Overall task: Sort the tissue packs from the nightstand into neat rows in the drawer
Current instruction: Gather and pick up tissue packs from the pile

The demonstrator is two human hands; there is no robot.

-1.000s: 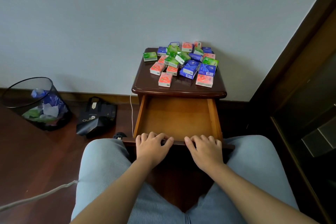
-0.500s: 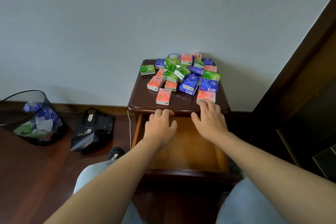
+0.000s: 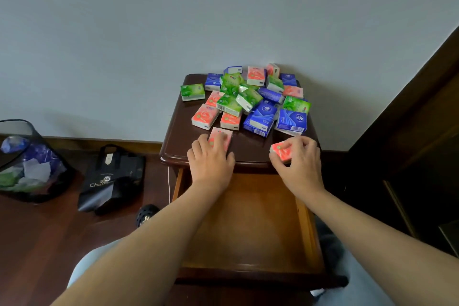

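left hand [image 3: 211,161] grips 1 pink pack [image 3: 221,137] | right hand [image 3: 299,161] pinches 1 red pack [image 3: 280,149]

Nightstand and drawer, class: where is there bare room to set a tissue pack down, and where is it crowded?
The open drawer floor is bare between its side walls. The nightstand has a free strip along its left edge, beside the lone green pack. The pile of packs crowds the back and right.

Soft even daylight, dim at right, faint shadows by packs, wide-angle bowing at edges, fairly sharp
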